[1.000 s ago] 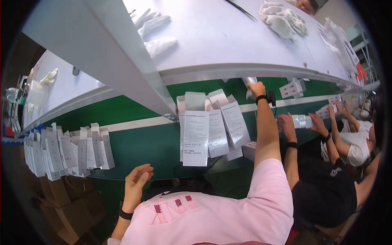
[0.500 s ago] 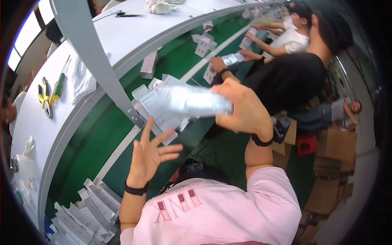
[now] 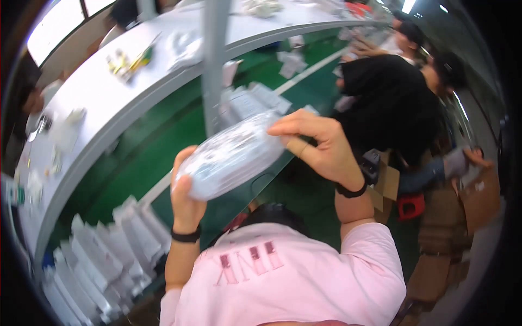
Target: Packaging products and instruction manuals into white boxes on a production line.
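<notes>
A long, shiny package in clear plastic wrap (image 3: 234,155) is held between my two hands, tilted with its right end higher. My left hand (image 3: 186,190) is closed around its lower left end, thumb in front. At the upper right end, my right hand (image 3: 321,144) pinches the wrap between thumb and fingers. What lies inside the wrap is pale and blurred. Behind the package, several white cartons (image 3: 255,100) lie on the green belt (image 3: 147,146). More white cartons (image 3: 103,255) stand in a row at the lower left.
A grey post (image 3: 213,65) rises just beyond the package. On the white table (image 3: 98,103) lie yellow-handled pliers (image 3: 122,66) and a white cloth (image 3: 185,49). A co-worker in black (image 3: 391,103) sits at the right, near a red stool (image 3: 410,207) and brown cardboard boxes (image 3: 435,233).
My left hand, open and apart before, has closed on the package's left end. My right hand has shifted its hold to a pinch at the other end. The view has turned left.
</notes>
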Action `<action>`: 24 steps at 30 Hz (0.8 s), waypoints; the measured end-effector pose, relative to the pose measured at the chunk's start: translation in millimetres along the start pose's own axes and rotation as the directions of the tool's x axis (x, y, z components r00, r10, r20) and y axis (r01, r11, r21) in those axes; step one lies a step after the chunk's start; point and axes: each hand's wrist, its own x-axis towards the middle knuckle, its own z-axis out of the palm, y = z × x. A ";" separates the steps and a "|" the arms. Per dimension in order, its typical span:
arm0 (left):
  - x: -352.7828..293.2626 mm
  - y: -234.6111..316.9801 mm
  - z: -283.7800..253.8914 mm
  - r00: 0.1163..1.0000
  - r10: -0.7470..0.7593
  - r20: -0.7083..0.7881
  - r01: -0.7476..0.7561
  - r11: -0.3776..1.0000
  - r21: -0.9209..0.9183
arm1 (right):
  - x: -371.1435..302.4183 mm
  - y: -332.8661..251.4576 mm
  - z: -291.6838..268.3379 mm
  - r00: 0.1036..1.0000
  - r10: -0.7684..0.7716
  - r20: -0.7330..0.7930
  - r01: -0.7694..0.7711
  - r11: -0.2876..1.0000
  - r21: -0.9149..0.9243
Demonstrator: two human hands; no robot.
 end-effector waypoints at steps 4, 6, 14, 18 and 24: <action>-25.3 10.3 0.1 0.985 0.150 -0.086 -0.159 0.981 -0.108 | 10.3 -20.6 24.2 0.985 0.173 0.016 -0.172 0.960 0.222; -36.8 12.9 -9.4 0.969 0.211 -0.126 -0.218 0.975 -0.043 | 17.6 -26.6 32.4 0.974 0.225 0.032 -0.222 0.913 0.343; -78.7 21.7 -26.7 0.684 0.728 0.042 -0.616 0.546 0.568 | 25.5 -43.2 84.9 0.922 -0.280 0.267 0.290 0.957 0.003; -87.3 26.5 -24.5 0.519 0.807 0.283 -0.643 0.150 0.751 | 13.5 -46.5 118.0 0.809 -0.506 0.299 0.582 0.764 -0.279; -110.9 28.6 -19.7 0.695 0.688 -0.211 -0.505 0.675 0.538 | 21.7 -68.8 113.6 0.828 -0.471 0.305 0.546 0.802 -0.244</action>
